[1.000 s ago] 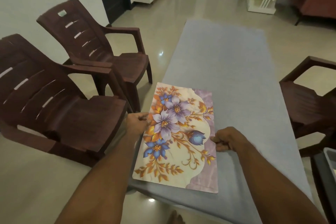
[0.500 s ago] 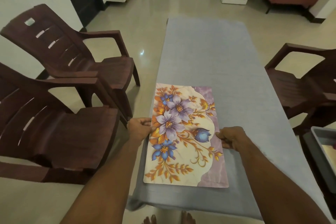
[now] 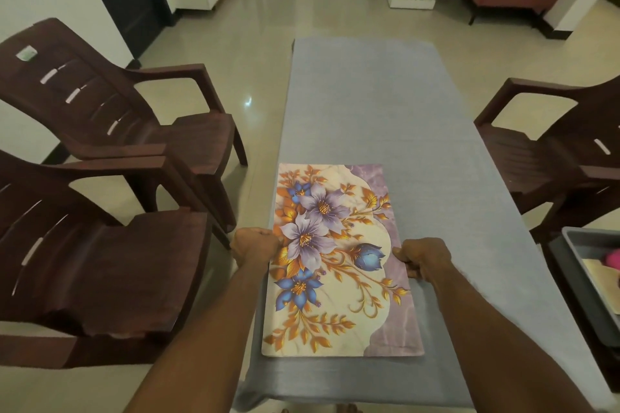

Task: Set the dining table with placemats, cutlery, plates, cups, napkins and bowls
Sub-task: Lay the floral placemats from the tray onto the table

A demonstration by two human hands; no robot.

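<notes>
Both hands, L (image 3: 256,245) & R (image 3: 423,256), grip floral placemat (image 3: 339,265) edges on table (image 3: 369,104)

Brown plastic chairs (image 3: 110,131) stand on glossy beige floor (image 3: 255,54).

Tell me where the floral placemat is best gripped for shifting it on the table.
Probably at the middles of its two long edges, one hand from each side, as the left hand and right hand grip it now. The floral placemat is thin, wide and lies flat on the grey tablecloth, so pinching opposite edges should keep it level and square.
</notes>
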